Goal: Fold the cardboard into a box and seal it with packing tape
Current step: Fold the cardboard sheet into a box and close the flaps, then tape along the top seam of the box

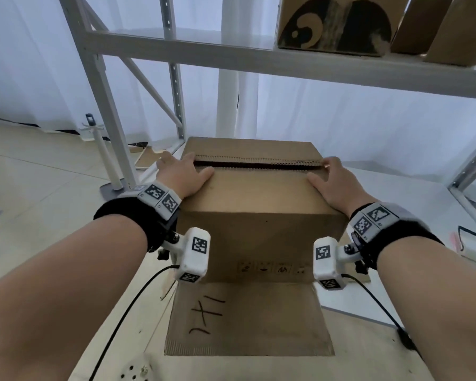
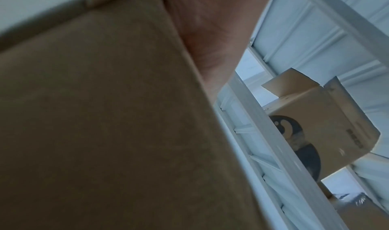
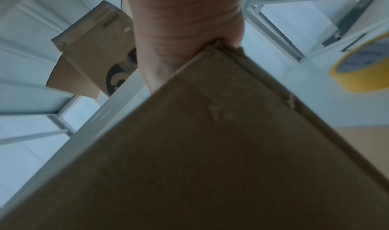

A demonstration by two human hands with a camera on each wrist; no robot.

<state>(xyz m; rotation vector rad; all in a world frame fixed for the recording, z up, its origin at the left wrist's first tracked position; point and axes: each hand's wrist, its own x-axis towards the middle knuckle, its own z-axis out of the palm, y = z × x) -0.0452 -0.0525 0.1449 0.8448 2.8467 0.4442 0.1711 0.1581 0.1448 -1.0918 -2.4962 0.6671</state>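
My left hand (image 1: 182,176) and right hand (image 1: 331,182) press flat on the box (image 1: 254,199) flaps (seam probably untaped), tape roll (image 3: 366,67) unused on the tabletop (image 1: 412,204).

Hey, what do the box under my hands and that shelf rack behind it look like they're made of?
The box looks like plain brown corrugated cardboard, matte: fluted edges show along the gap between its top flaps. The shelf rack looks like metal with a pale grey painted finish, judging by its thin beams and the rows of holes in its uprights, though painted metal is only a likely guess.
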